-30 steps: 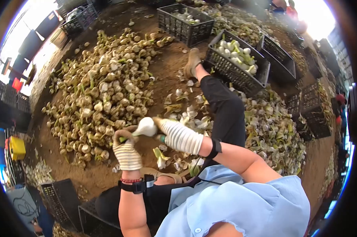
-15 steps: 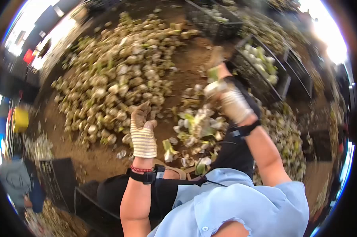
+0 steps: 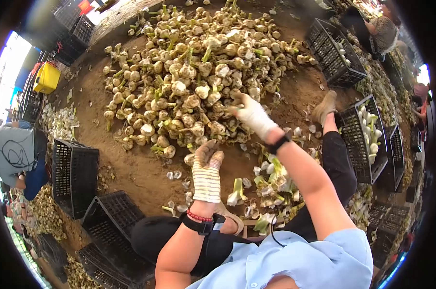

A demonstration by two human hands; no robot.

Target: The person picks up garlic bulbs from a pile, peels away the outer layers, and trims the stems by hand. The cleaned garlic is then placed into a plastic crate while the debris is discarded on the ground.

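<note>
A large heap of garlic bulbs (image 3: pixel 179 87) with dirt and green stem stubs lies on the ground in front of me. My left hand (image 3: pixel 207 173), in a striped, soiled glove, is at the heap's near edge with its fingers apart; nothing shows between them. One bulb (image 3: pixel 190 159) lies just beside those fingers. Stretched toward the heap's right side is my right hand (image 3: pixel 252 114), in a whitish glove, its fingers spread close over the bulbs. Between my legs lie papery peelings and cut stems (image 3: pixel 275 183), with a cut stem piece (image 3: pixel 236 191) apart from them.
Cleaned white garlic sits in a black crate (image 3: pixel 354 144) by my right foot. Another black crate (image 3: pixel 331 53) stands beyond. More crates (image 3: pixel 75 168) are at left, near a seated person (image 3: pixel 18 154) and a yellow container (image 3: pixel 47 78). Another person (image 3: pixel 382 33) is at upper right.
My right hand has swung from beside the crate at right, where it was blurred with something pale and green, to the heap. The view has shifted; my left hand stays near the heap's edge.
</note>
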